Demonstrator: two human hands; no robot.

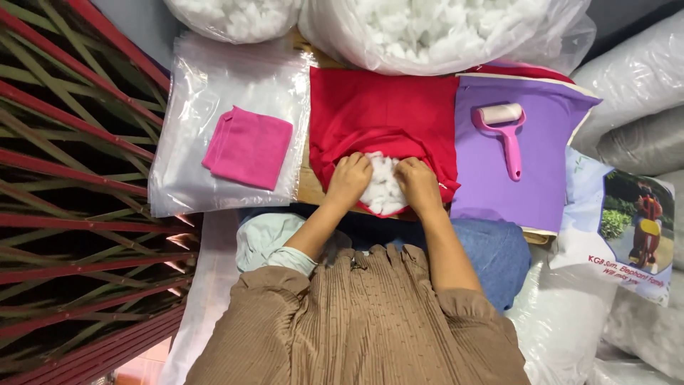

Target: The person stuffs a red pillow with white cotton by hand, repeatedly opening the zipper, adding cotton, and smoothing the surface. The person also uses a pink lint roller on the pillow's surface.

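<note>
A: Pushing white stuffing into the red cover, both hands at the opening. The left hand (348, 178) is curled shut on the cover's edge and a wad of fluff, and the right hand (417, 182) does the same on the other side.

B: Where does the red fabric cover (381, 117) sit?

A: Flat, stretching away from the knuckles, with its open mouth right under the fingers. The white stuffing (385, 187) bulges out between the two hands, half in and half out.

B: What could go wrong?

A: I'd judge the fluff could spill back out, since the clump between the hands looks loose and the mouth gapes. A hard shove might also strain the seam at the opening, or pack one lump near the mouth and leave the far corners flat.

B: Anything nearby to snag?

A: Just right of the right hand lies a purple fabric piece (531, 167) with a pink lint roller (504, 132) on it. Stray fibres could drift onto that. Left of the left hand is a clear plastic bag (189, 107) with a folded pink cloth (248, 146) on top. Beyond the hands sits a big bag of stuffing (434, 32)
</note>
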